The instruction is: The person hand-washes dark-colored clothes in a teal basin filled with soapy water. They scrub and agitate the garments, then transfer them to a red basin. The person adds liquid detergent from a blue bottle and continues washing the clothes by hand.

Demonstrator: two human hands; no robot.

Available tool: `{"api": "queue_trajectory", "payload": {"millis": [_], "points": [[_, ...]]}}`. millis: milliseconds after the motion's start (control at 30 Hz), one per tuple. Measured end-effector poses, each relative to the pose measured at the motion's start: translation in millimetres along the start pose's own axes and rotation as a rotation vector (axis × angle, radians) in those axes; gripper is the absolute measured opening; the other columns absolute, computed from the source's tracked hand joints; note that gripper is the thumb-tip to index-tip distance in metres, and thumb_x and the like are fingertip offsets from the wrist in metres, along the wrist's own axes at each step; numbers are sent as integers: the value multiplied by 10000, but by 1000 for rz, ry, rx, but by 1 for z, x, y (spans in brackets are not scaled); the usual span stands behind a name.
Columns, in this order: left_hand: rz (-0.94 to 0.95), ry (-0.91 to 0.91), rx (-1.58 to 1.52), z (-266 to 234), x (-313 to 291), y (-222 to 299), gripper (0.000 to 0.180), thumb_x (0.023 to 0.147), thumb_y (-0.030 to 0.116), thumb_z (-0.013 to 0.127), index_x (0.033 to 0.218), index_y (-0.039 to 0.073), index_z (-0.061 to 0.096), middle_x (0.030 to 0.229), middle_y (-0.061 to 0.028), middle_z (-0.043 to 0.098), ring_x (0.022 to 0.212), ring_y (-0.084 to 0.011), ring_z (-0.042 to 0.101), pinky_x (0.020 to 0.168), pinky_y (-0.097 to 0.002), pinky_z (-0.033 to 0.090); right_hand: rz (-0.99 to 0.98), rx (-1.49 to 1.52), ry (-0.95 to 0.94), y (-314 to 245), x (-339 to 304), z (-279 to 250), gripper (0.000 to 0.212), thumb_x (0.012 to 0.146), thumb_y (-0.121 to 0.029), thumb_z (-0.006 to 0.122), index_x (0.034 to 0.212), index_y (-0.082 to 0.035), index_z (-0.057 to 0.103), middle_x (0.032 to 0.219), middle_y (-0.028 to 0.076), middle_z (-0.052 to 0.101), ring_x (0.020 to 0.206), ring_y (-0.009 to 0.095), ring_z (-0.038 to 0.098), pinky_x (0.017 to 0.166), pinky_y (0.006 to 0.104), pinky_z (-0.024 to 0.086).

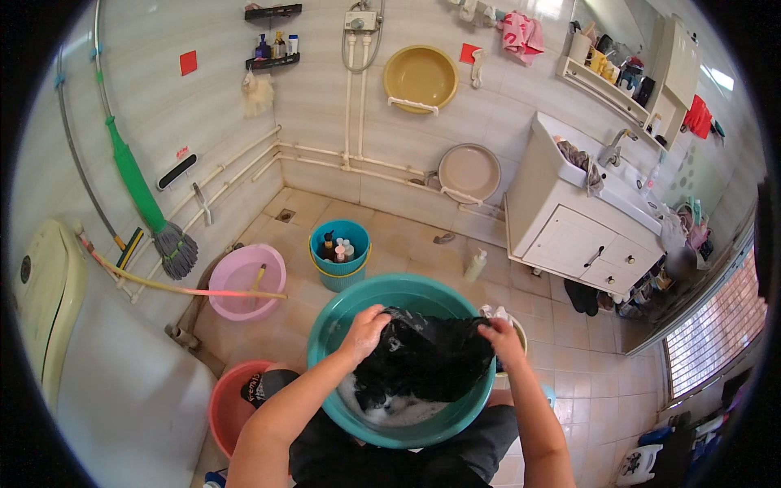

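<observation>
Above beige floor tiles (573, 346), left hand (366, 332) and right hand (504, 342) grip sudsy black cloth (427, 354) over a round teal plastic basin (346, 313).

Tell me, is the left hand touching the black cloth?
Touching. The head view shows the left hand with its grip on the upper left edge of the black cloth, no gap between them.

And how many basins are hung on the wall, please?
2: a yellow basin near the top middle of the picture, and a beige basin lower down, to its right.
</observation>
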State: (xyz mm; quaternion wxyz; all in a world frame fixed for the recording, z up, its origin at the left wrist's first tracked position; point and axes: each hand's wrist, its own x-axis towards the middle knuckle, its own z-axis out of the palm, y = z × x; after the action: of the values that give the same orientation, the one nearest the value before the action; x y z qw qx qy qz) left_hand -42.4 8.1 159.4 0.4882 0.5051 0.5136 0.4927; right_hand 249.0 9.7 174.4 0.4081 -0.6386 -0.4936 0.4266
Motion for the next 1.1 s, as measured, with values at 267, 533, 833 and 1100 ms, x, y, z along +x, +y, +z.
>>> {"api": "queue_trajectory", "payload": {"millis": [267,533,833,1100], "points": [[-94,-194,-668,21,-5,49,284,829,140,493,1067,-13,476,956,-43,534,889,-100,495,821,-221,374,-186,-301,-243,11,-62,69,411,689,-330,691,903,3,580,895,158,558,786,295,571,704,355,459],[-182,-221,-724,22,-23,71,320,831,121,488,1116,-14,437,966,-45,536,886,-101,503,797,-228,402,-485,-236,-147,39,-53,122,432,697,-218,648,1024,23,501,1046,207,487,956,342,504,777,389,426],[-17,-12,-466,-7,-4,34,236,834,147,477,1016,2,521,900,-24,543,859,-94,490,793,-222,378,-103,78,-279,24,-41,105,226,778,-179,452,847,25,520,753,64,519,689,146,449,651,278,380],[214,151,204,-34,12,-28,249,742,76,590,976,40,513,939,-72,548,815,-146,495,713,-286,434,222,939,-95,-11,-28,85,273,746,-172,536,983,-35,536,951,77,584,919,217,538,837,336,407]]}}
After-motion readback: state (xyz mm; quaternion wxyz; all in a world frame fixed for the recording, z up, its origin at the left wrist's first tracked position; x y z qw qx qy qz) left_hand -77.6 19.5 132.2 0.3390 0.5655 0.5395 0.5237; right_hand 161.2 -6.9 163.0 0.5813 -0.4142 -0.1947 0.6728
